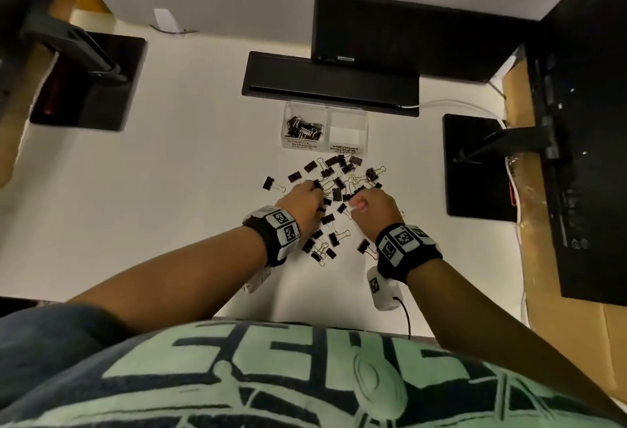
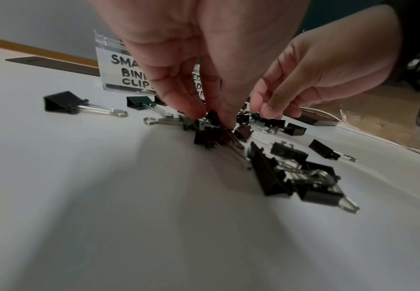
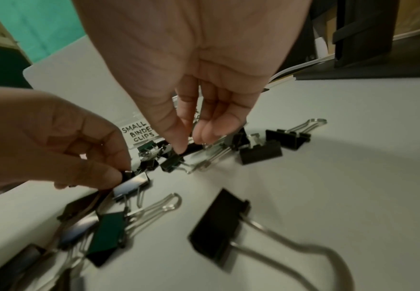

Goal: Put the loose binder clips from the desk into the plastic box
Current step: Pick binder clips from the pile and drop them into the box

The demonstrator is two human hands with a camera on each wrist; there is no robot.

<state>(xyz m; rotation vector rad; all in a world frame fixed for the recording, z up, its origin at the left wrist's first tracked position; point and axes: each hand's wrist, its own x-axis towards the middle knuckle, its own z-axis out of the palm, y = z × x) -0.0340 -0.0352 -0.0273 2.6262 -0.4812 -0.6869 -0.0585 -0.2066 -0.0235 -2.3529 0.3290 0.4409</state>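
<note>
- The left hand [image 1: 303, 203] has its fingertips [image 2: 225, 120] curled down and pinching one black clip [image 3: 131, 182] at the near-left edge of the loose binder clips [image 1: 336, 190] scattered on the worktop [image 1: 169, 190].
- The right hand [image 1: 371, 205] is curled too, thumb and fingers closing on a clip [image 3: 173, 162] just beneath them; whether it has a firm hold yet, I cannot tell.
- The plastic box [image 1: 325, 129] stands just beyond both hands. Its left compartment, labelled for small clips, already holds a heap; the right one, labelled medium, looks bare.
- To do this step well, I would pinch each clip by its black body, not the wire loops, which tangle with neighbours, lift straight up, and match size to label.
- Hard to make out: the left hand's clip is blurred in its own wrist view, and the palms hide most of the box labels and the clips under the fingers, so sizes there are uncertain.
</note>
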